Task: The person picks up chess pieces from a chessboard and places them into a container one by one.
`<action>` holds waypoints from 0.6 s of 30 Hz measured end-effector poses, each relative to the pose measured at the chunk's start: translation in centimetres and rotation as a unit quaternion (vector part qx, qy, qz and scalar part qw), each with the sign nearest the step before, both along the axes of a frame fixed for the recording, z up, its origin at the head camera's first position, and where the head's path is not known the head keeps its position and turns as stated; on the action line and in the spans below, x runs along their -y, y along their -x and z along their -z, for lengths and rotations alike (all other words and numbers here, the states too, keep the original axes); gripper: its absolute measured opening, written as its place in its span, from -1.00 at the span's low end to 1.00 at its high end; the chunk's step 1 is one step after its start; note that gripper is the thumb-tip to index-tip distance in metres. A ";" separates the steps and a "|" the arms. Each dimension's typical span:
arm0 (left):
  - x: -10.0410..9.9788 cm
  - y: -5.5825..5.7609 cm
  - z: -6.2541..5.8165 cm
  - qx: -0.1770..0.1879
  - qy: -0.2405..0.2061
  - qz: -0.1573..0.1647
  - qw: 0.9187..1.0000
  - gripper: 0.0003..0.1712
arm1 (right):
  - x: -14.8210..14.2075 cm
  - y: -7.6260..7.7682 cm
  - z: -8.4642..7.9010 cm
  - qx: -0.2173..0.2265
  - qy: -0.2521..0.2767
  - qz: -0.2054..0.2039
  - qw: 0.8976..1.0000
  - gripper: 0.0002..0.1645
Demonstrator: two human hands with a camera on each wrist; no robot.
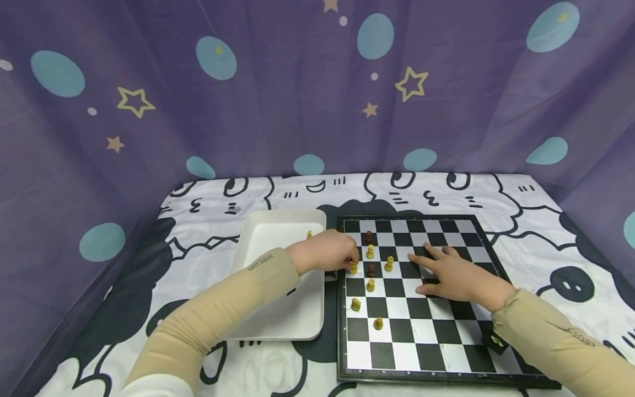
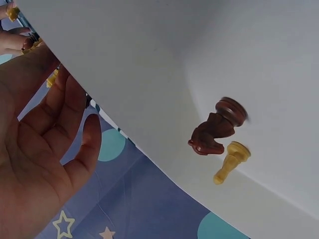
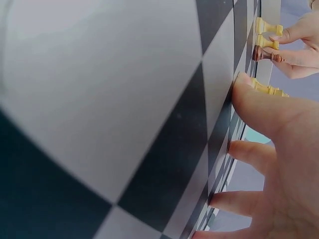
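with our left hand (image 1: 324, 252) we pinch a yellow piece (image 1: 353, 269) on the chessboard (image 1: 453, 357), near its left edge, just beside a brown piece (image 1: 370, 270). our right hand (image 1: 453, 275) spreads wide, gripping nothing. if our left hand drifts rightward, it could topple the brown piece; leaning hard on our right could jolt the board.

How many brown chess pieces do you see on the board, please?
2: one brown piece stands toward the far edge of the board, the other brown piece closer, just right of the left hand. Others may be hidden.
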State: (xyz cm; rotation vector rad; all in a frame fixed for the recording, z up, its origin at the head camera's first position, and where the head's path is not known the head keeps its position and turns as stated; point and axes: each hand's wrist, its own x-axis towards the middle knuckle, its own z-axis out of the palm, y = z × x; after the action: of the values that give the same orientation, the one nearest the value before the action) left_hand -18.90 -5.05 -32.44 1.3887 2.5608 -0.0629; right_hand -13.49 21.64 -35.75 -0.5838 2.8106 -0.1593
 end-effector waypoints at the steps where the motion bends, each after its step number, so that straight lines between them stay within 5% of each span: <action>1: 0.0 0.0 0.0 -0.001 -0.001 0.000 1.000 -0.89 | 0.0 0.0 0.0 0.000 0.001 -0.001 1.000 -0.08; 18: 0.0 0.3 -0.3 -0.004 -0.026 0.001 1.000 -0.93 | 0.0 0.0 0.2 -0.001 -0.002 0.004 1.000 -0.08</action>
State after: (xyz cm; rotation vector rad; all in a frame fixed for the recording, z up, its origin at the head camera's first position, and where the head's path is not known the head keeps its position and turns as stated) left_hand -19.19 -5.09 -32.13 1.4129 2.5846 -0.0024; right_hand -13.51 21.69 -35.99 -0.5723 2.8139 -0.1551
